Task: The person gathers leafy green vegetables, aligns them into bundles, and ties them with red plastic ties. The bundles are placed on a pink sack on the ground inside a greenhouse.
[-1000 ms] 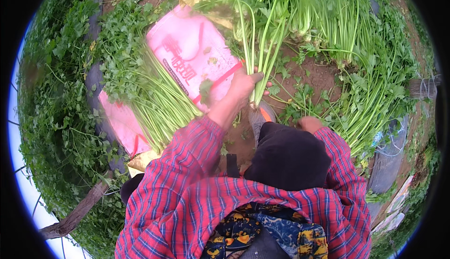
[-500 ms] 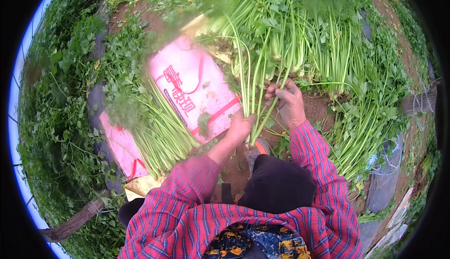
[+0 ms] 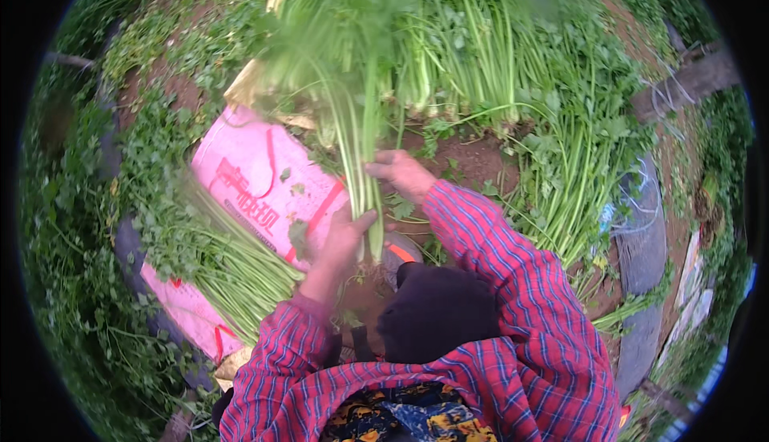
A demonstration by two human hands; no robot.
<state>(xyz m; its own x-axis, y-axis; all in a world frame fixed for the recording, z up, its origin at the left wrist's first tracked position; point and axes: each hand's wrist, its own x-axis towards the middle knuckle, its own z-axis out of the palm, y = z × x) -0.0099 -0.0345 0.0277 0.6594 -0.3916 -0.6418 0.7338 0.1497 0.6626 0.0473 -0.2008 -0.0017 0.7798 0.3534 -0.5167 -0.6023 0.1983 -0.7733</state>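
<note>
My left hand (image 3: 343,238) is closed round the lower ends of a few green celery stalks (image 3: 358,142), held upright with their leafy tops blurred. Against the right side of those stalks, the fingers of my right hand (image 3: 403,174) are closed, gripping a stalk a little above my left hand. A row of cut celery (image 3: 489,50) lies just beyond, roots toward me. On the left, a bundle of celery (image 3: 240,262) rests across a pink sack (image 3: 280,174) with red print.
Dark-clothed knee (image 3: 436,314) is below my hands. More celery (image 3: 561,178) lies along the right. A wooden post (image 3: 689,82) with string tied round it stands at right. Leafy plants (image 3: 72,242) fill the left side. Dark plastic sheeting (image 3: 641,250) lies to the right.
The view has turned, so the scene sits further left. The stalks have come closer together, and my right hand now sits more level beside them, still touching.
</note>
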